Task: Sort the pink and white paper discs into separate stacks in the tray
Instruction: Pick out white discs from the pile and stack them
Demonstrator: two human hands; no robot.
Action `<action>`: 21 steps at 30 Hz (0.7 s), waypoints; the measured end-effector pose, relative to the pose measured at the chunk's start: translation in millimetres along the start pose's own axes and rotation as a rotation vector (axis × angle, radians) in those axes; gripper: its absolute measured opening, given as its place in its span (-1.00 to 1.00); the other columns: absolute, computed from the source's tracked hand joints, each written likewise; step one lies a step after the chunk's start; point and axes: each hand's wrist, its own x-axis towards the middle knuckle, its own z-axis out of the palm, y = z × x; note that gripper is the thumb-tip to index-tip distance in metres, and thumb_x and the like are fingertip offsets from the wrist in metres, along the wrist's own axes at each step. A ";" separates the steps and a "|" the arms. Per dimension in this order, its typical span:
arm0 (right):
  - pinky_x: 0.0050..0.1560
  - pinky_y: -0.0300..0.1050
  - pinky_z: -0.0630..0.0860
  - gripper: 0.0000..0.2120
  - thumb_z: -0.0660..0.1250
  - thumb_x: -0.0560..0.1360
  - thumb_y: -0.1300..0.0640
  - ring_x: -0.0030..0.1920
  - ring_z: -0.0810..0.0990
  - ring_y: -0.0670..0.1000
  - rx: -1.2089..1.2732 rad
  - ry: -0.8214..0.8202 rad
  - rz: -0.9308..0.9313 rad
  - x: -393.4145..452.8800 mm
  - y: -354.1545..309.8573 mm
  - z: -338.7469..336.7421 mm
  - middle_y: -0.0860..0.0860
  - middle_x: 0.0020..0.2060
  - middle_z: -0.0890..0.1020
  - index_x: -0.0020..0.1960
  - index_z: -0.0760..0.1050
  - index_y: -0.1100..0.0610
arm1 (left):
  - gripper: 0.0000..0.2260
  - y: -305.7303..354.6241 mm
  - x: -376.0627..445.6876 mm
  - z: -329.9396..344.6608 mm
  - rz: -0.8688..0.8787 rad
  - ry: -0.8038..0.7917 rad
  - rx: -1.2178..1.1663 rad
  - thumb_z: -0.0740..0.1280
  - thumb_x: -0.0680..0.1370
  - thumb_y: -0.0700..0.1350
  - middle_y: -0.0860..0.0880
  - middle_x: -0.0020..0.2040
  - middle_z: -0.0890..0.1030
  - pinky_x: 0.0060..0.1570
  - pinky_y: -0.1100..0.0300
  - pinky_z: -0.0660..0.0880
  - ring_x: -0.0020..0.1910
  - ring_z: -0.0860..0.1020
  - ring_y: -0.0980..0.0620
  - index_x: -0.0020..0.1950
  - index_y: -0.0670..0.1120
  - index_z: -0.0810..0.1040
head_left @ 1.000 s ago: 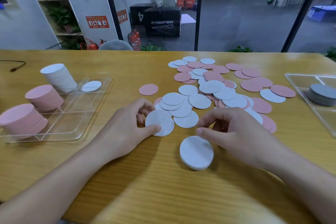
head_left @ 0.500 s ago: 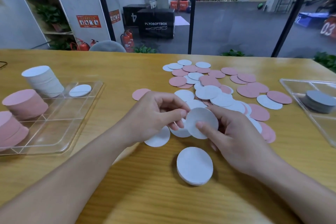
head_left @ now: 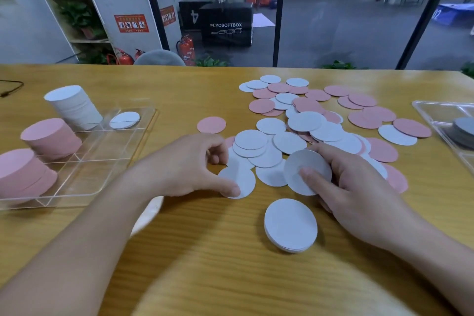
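Head view: disc stock on the sorting table

Head view, itemised as I read it from my remote station.

1. Left hand (head_left: 189, 165): thumb tip presses on a flat white disc (head_left: 238, 182) at the near edge of the spread; the other fingers are curled above it, and I cannot tell whether they touch it.
2. Right hand (head_left: 359, 187): pinches a held white disc (head_left: 304, 170), thumb on its face, fingers curled behind; the disc is tilted up off the table.
3. Small white stack (head_left: 291, 224): lies on the wooden table (head_left: 230, 277) just near of both hands, touching neither.
4. Loose spread (head_left: 320, 120): pink and white discs overlapping, beyond the hands toward the far right of the table; one lone pink disc (head_left: 211, 124) sits apart on its left.
5. Clear tray (head_left: 107, 161), left: tall white stack (head_left: 74, 108) in a far compartment, a single white disc (head_left: 125, 120) in the compartment beside it, two pink stacks (head_left: 51, 137) in the compartments nearer me.
6. Second clear tray (head_left: 433, 113), right edge: holds a grey stack (head_left: 464, 131).
7. Pale rounded object (head_left: 148, 213) under the left forearm; I cannot identify it.
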 end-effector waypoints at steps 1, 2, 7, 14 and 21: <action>-0.32 -0.28 0.38 -0.93 0.33 0.73 -0.05 -0.39 0.45 -0.10 0.000 -0.002 0.002 -0.3 -0.2 0.0 -0.26 -0.38 0.56 0.15 0.57 -0.10 | -0.48 1.8 0.0 2.7 0.004 0.000 -0.016 0.75 0.23 0.28 0.12 0.02 0.64 -0.10 0.17 0.53 -0.19 0.51 0.24 0.02 0.13 0.63; -0.31 -0.28 0.39 -0.93 0.33 0.73 -0.05 -0.39 0.46 -0.10 -0.002 -0.001 0.001 -0.6 0.0 0.2 -0.27 -0.38 0.56 0.15 0.58 -0.10 | -0.49 2.6 0.1 4.9 0.008 -0.001 -0.034 0.75 0.24 0.28 0.09 0.04 0.65 -0.07 0.13 0.55 -0.17 0.52 0.22 0.02 0.13 0.64; -0.29 -0.29 0.39 -0.94 0.35 0.72 -0.05 -0.37 0.47 -0.10 -0.001 0.009 -0.008 -2.5 -0.5 -0.2 -0.25 -0.34 0.57 0.12 0.59 -0.10 | -0.54 6.6 -0.8 8.8 0.019 0.000 -0.101 0.76 0.31 0.13 0.00 0.03 0.66 -0.02 0.03 0.57 -0.11 0.56 0.06 0.04 0.11 0.59; -0.36 -0.22 0.30 -0.84 0.36 0.71 -0.05 -0.41 0.36 -0.08 0.064 -0.005 -0.035 -2.4 -5.1 -2.2 -0.14 -0.42 0.47 -0.04 0.53 -0.08 | -0.86 15.2 5.8 21.3 0.180 0.163 -0.454 0.60 0.58 -0.08 0.05 -0.13 0.74 -0.03 0.08 0.52 -0.14 0.65 0.05 0.06 0.03 0.68; -0.31 -0.13 0.41 -0.86 0.44 0.67 -0.08 -0.38 0.51 0.02 0.138 0.006 -0.014 1.1 -7.6 -0.6 -0.23 -0.14 0.68 0.19 0.54 -0.15 | -0.97 40.0 7.5 42.4 0.373 0.113 -0.712 0.49 0.66 -0.25 -0.14 0.00 0.75 -0.01 0.17 0.53 -0.07 0.64 0.05 0.09 -0.17 0.70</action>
